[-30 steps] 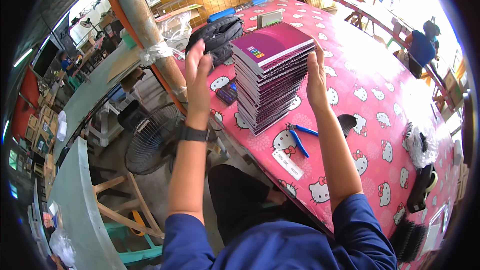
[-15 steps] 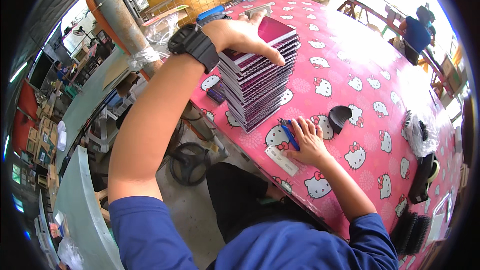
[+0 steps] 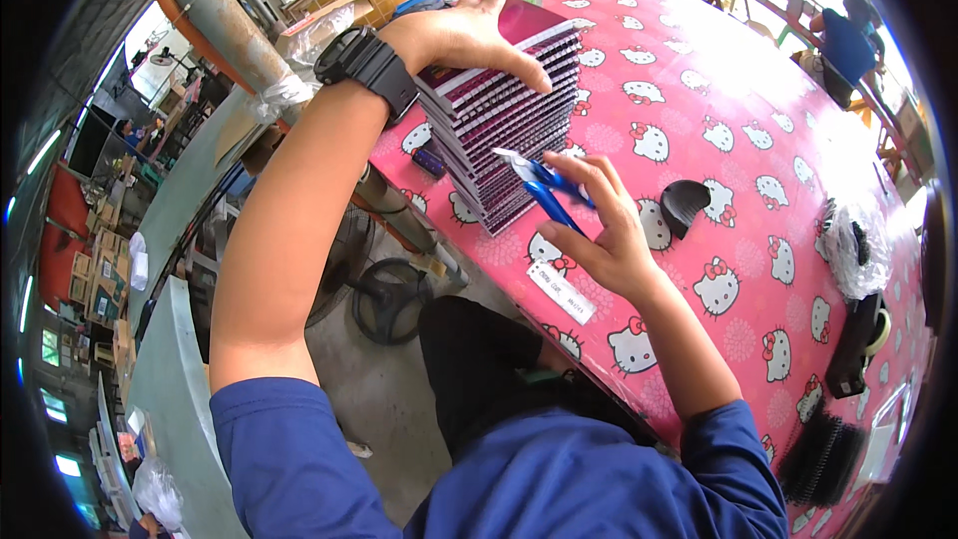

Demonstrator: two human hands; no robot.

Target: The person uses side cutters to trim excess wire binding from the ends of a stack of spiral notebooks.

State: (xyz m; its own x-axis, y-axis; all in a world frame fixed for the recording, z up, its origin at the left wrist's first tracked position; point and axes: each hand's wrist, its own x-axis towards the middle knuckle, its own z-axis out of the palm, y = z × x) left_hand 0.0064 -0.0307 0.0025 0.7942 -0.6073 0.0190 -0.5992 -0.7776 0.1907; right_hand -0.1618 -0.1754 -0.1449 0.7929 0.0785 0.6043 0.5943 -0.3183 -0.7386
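Note:
A tall stack of spiral-bound notebooks with magenta covers [image 3: 509,115] stands near the edge of a table covered in a pink cartoon-cat cloth [image 3: 718,130]. My left hand [image 3: 454,35], with a black watch on the wrist, lies flat on top of the stack. My right hand [image 3: 599,225] is lifted just in front of the stack's spiral side and holds a pair of blue-handled pliers [image 3: 544,190], the metal tip pointing at the stack.
A white label strip [image 3: 561,291] lies at the table edge. A black curved piece [image 3: 687,206] sits right of my hand. A clear bag [image 3: 853,250], black tools and black spiral coils [image 3: 823,449] lie at the right. A person in blue [image 3: 846,40] sits far off. A fan base [image 3: 389,294] stands on the floor.
My left hand moved from the stack's left side onto its top. My right hand went down to the blue pliers on the cloth, took them and raised them to the stack.

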